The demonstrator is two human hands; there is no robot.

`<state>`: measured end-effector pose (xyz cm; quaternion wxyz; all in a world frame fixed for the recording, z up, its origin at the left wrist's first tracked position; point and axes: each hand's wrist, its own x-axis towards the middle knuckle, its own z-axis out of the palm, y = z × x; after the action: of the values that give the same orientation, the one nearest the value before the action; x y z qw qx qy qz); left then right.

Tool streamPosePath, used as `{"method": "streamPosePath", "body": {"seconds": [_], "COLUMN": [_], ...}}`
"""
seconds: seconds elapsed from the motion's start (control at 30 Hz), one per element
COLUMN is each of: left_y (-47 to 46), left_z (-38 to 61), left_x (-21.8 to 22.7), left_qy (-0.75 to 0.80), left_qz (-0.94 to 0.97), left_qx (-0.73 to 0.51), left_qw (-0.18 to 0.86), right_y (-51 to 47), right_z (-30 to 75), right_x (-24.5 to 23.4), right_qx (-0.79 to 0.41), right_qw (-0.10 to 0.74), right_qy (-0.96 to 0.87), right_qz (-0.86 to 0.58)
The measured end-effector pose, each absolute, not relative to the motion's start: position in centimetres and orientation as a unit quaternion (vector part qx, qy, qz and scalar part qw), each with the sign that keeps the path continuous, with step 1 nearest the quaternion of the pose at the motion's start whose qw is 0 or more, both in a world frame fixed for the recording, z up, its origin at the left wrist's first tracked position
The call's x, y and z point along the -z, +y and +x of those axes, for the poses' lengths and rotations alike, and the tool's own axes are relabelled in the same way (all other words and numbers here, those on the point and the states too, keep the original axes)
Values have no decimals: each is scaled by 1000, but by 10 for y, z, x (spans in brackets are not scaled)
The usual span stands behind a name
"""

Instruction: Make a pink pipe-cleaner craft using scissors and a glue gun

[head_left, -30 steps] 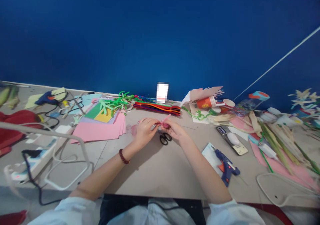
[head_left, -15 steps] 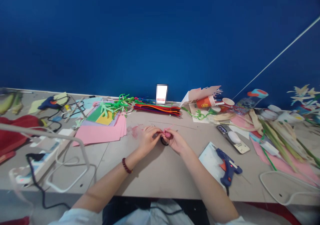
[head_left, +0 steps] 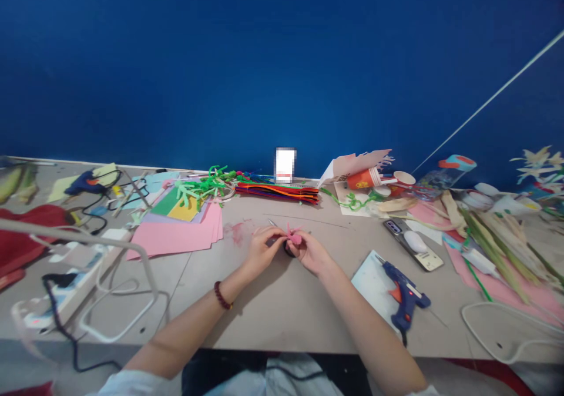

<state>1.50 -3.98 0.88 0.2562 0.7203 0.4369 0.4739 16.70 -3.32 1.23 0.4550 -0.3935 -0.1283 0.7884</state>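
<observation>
Over the middle of the table, my left hand and my right hand meet at a small fuzzy pink pipe-cleaner piece. It has a rounded lump with thin spikes sticking up. My right fingers are closed around the lump. The left thumb and fingers pinch at its left side. Below the hands lies a dark looped handle, mostly covered; a thin metal tip pokes out beyond my left hand, perhaps from the same tool.
Behind the hands lies a bundle of coloured pipe cleaners. Pink paper sheets and green pipe-cleaner shapes are at left, near a power strip. At right are a glue gun, a phone and dried husks.
My left fingers have shifted slightly on the pink piece, and its spikes now show more clearly above the fingers. Both hands stay in nearly the same place.
</observation>
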Motion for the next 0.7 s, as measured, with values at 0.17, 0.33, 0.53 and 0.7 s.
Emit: {"method": "streamPosePath", "body": {"seconds": [0.17, 0.33, 0.53, 0.7], "left_y": [-42, -43, -43, -44], "left_z": [15, 16, 15, 15], "left_x": [-9, -10, -9, -10], "left_qy": [436, 424, 409, 408], "left_qz": [714, 700, 702, 702], "left_qx": [-479, -494, -502, -503], "left_qw": [266, 293, 297, 295], "right_y": [-35, -36, -37, -38], "right_z": [166, 165, 164, 165], "right_x": [-14, -12, -15, -16], "right_qx": [-783, -768, -781, -789], "right_qw": [459, 478, 472, 485], "right_qy": [-132, -166, -141, -111], "right_qz": [-398, -393, -384, -360]}}
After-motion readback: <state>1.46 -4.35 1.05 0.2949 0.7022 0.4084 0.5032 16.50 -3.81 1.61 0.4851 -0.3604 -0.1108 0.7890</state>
